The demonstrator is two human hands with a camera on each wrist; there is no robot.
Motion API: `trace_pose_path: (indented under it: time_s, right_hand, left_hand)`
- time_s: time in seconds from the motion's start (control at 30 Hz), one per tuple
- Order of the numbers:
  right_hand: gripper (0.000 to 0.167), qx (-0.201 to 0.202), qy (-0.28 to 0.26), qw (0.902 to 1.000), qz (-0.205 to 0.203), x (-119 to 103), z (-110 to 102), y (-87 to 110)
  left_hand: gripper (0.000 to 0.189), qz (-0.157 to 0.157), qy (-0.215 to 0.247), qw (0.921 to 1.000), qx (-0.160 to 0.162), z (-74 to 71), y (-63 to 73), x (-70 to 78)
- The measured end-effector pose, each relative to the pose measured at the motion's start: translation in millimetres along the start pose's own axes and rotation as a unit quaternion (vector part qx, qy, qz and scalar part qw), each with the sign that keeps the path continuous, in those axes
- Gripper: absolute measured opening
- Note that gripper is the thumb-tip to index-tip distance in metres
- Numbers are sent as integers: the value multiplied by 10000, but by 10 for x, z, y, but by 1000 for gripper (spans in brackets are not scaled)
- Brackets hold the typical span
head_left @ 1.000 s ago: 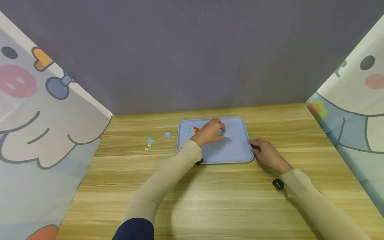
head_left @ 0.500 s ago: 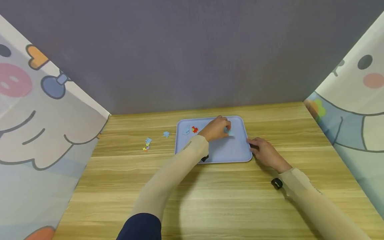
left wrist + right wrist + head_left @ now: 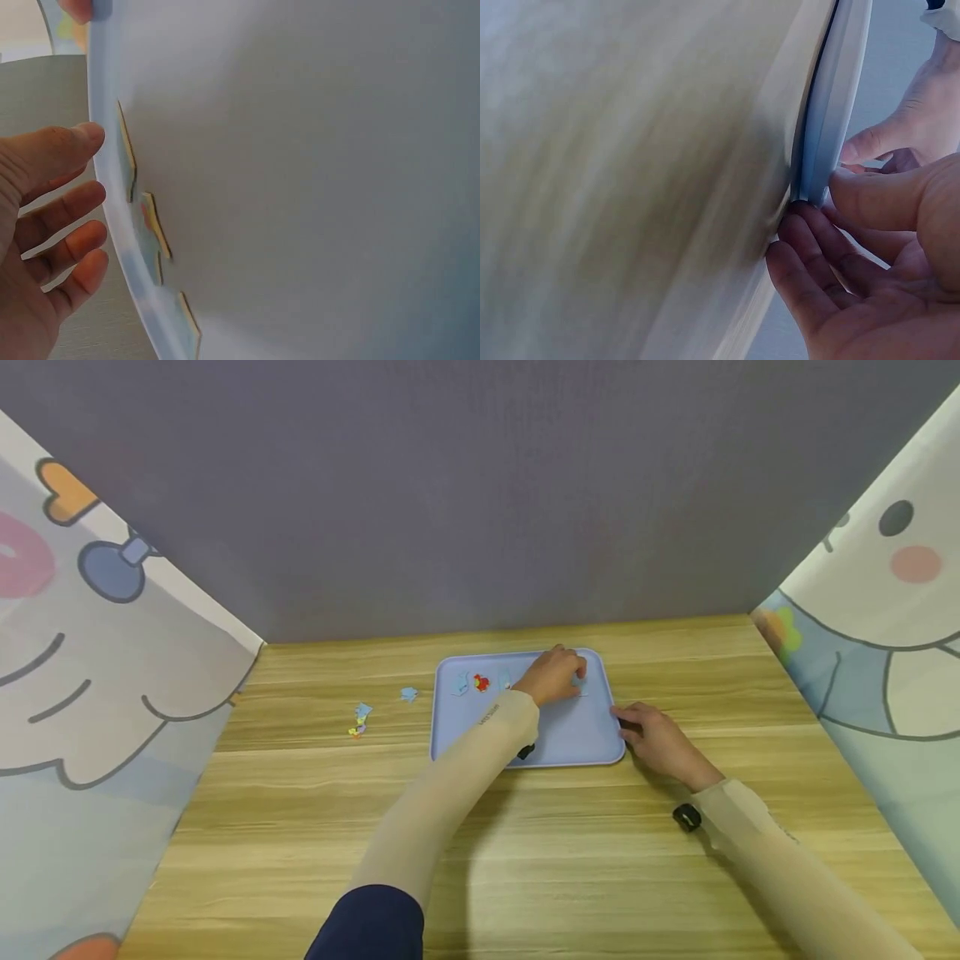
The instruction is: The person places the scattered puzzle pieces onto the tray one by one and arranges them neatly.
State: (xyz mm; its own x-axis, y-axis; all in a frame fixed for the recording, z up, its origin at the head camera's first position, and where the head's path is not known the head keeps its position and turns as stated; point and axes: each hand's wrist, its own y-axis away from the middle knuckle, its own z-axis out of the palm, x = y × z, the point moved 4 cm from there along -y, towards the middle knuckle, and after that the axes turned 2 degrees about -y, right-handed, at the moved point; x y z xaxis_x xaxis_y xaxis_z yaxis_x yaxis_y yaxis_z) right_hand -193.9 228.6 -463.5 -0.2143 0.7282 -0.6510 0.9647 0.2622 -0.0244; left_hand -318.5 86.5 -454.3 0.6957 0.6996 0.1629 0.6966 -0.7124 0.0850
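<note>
A pale blue tray (image 3: pixel 570 743) lies on the wooden table. My left hand (image 3: pixel 552 677) is over its right part, its fingers spread apart with nothing between thumb and fingers in the left wrist view. Close to its fingertips lies a light blue puzzle piece (image 3: pixel 581 687), thin and wooden-edged. Farther left in the tray are a red-printed puzzle piece (image 3: pixel 481 682) and light blue puzzle pieces (image 3: pixel 460 683), in a row along the far side. At the tray's right edge my right hand (image 3: pixel 660 743) pinches the rim, thumb above and fingers underneath (image 3: pixel 810 277).
Left of the tray, a light blue piece (image 3: pixel 408 693) lies on the table (image 3: pixel 570 860). Beyond it are a blue piece (image 3: pixel 363 710) and a small yellow-printed piece (image 3: pixel 357 731). A grey wall (image 3: pixel 495 510) stands behind, with cartoon-printed panels on both sides.
My left hand has moved right across the tray with the light blue piece and let go of it near the right end. The right hand has kept its grip on the rim.
</note>
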Motion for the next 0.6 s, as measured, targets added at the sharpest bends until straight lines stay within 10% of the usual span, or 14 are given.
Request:
trace_pose_path:
  time_s: [0.6]
  right_hand:
    - [40, -26, 176, 9998, 34, 79, -79, 18]
  left_hand:
    - [28, -260, 755, 9961, 365, -281, 316, -305]
